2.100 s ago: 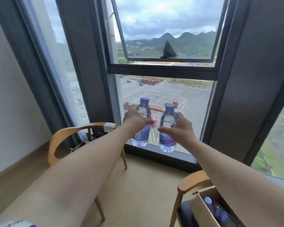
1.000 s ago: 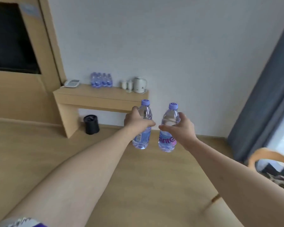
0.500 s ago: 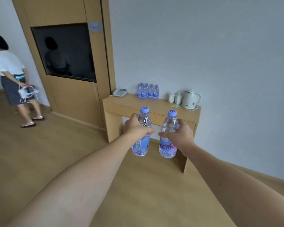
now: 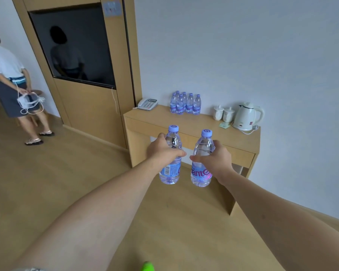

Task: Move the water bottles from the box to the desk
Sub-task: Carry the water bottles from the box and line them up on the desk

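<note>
My left hand (image 4: 161,152) grips a clear water bottle (image 4: 170,169) with a blue cap, held upright in front of me. Beside it, my right hand (image 4: 218,158) grips a second water bottle (image 4: 202,172) of the same kind, its pink lettering facing me. Both bottles hang in the air, well short of the wooden desk (image 4: 200,132) against the white wall. Several more bottles (image 4: 185,104) stand in a cluster at the back of the desk. The box is out of view.
On the desk sit a telephone (image 4: 148,104), two white cups (image 4: 223,113) and a white kettle (image 4: 246,116). A wooden panel with a dark screen (image 4: 74,45) stands left of the desk. A person (image 4: 10,89) stands at the far left on the wood floor.
The view has swung from the window and chairs round to the desk wall, and the desk has grown nearer. Both hands keep their bottles held out in front.
</note>
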`<state>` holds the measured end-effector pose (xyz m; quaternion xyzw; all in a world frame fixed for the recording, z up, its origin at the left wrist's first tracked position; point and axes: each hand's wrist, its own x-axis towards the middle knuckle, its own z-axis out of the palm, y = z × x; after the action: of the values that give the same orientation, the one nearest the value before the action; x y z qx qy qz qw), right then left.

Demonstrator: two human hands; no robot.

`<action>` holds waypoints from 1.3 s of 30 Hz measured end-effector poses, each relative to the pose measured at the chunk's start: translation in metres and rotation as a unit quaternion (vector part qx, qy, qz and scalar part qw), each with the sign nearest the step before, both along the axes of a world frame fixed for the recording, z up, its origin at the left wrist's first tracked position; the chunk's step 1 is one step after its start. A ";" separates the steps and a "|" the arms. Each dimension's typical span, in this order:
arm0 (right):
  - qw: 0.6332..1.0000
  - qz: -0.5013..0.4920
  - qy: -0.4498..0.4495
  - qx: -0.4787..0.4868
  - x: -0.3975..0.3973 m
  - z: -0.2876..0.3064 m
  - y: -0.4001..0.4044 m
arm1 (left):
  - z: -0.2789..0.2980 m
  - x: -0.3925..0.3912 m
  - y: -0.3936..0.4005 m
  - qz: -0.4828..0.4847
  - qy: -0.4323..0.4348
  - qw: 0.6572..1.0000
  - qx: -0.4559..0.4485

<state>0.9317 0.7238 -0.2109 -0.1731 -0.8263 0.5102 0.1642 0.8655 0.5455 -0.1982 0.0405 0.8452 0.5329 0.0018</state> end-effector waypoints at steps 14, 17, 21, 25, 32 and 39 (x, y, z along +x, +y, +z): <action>0.997 -0.076 -0.004 0.016 -0.266 0.005 0.020 | -0.001 -0.293 0.037 -0.074 -0.015 0.997 -0.016; 0.996 -0.085 -0.011 0.018 -0.307 0.002 0.026 | -0.001 -0.339 0.047 -0.083 -0.013 0.996 -0.013; 0.995 -0.094 -0.028 0.008 -0.359 -0.010 0.041 | -0.015 -0.386 0.063 -0.103 -0.029 0.994 -0.020; 0.995 -0.092 -0.039 0.006 -0.415 -0.026 0.056 | -0.032 -0.440 0.078 -0.095 -0.034 0.994 -0.042; 0.997 -0.066 -0.033 -0.008 -0.531 -0.047 0.112 | -0.047 -0.549 0.129 -0.082 -0.034 0.995 -0.056; 0.997 -0.065 -0.034 -0.013 -0.632 -0.041 0.178 | -0.036 -0.650 0.189 -0.070 -0.030 0.994 -0.072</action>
<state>0.3001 0.9023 -0.2514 -0.2462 -0.8114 0.5032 0.1666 0.2152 0.7345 -0.2340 0.0830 0.8762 0.4699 0.0674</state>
